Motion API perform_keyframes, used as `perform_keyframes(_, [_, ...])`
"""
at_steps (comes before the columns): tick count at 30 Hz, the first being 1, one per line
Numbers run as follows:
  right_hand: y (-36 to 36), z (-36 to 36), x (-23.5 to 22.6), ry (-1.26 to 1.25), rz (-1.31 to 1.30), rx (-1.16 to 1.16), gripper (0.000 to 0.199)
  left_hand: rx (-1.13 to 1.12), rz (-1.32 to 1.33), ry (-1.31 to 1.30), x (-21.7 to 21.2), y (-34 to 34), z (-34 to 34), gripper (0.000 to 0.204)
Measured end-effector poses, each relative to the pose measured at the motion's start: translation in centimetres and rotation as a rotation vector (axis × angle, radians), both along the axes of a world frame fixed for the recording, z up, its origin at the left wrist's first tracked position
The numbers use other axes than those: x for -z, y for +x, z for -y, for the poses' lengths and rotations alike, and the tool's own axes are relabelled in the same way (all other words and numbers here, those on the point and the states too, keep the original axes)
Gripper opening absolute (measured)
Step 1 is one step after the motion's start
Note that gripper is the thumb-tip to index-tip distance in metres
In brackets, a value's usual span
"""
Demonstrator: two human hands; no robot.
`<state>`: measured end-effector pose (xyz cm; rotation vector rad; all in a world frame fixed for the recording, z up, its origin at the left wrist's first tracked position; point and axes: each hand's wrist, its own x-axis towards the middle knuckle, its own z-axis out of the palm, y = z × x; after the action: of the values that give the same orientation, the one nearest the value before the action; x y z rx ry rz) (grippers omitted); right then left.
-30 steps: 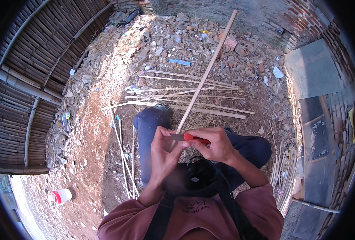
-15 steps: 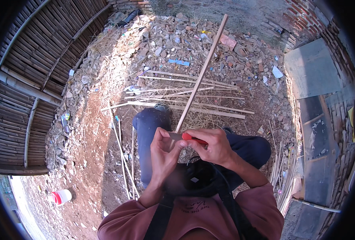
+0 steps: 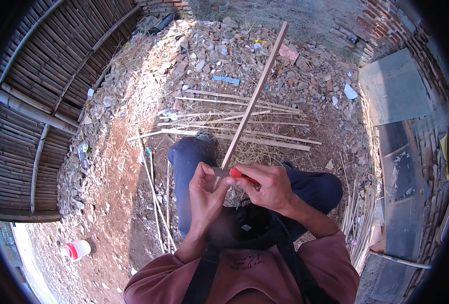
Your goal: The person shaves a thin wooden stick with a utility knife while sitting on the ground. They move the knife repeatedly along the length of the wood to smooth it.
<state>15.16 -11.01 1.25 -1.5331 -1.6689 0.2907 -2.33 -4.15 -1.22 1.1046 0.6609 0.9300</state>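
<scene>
A long, narrow wooden strip (image 3: 257, 93) slants from my hands up toward the far right. Its near end lies in my left hand (image 3: 204, 188), whose fingers and thumb are closed around it. My right hand (image 3: 270, 186) grips a red-handled knife (image 3: 238, 174). The knife's flat grey blade (image 3: 221, 173) points left across the strip, right beside my left fingertips. Both hands are close together above my lap, and the left thumb reaches the knife's handle end. The exact contact between blade and wood is partly hidden by the fingers.
Several thin wooden strips (image 3: 280, 144) lie on straw in front of my bent legs, with more strips (image 3: 156, 202) at the left. A white container with a red band (image 3: 77, 250) sits at lower left. Rubble (image 3: 219, 55) covers the far ground; a bamboo wall (image 3: 32, 106) stands left.
The strip's far end has dipped slightly toward me. My right hand has turned a little on the knife; both hands otherwise keep their place.
</scene>
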Motion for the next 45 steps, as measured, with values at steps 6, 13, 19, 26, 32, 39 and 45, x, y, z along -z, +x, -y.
perform_keyframes(6, [-0.2, 0.1, 0.3, 0.035, 0.041, 0.036, 0.03, -0.029, -0.039, 0.003, -0.4, 0.2, 0.0, 0.038])
perform_keyframes(13, [-0.2, 0.0, 0.5, 0.076, 0.106, 0.093, 0.03, -0.061, -0.033, -0.008, 0.0, 0.2, 0.0, 0.036])
perform_keyframes(19, [-0.4, 0.0, -0.7, 0.043, 0.181, 0.113, 0.03, -0.092, -0.032, 0.026, 0.2, 0.3, 0.0, 0.035])
perform_keyframes(26, [-0.4, -0.3, 0.0, 0.158, 0.244, 0.148, 0.034, -0.14, -0.061, 0.036, -0.7, 0.8, 0.1, 0.037])
perform_keyframes(32, [0.1, -0.5, -0.5, 0.196, 0.289, 0.157, 0.033, -0.141, -0.036, 0.054, -0.8, 1.0, 0.2, 0.039])
perform_keyframes(39, [3.4, -2.5, -3.6, 0.272, 0.305, 0.301, 0.03, -0.113, -0.173, 0.036, -1.6, 0.6, 1.1, 0.042])
perform_keyframes(45, [9.8, -2.7, -6.1, 0.51, 0.231, 0.519, 0.028, -0.079, -0.175, -0.004, -1.6, 0.6, 1.0, 0.043])
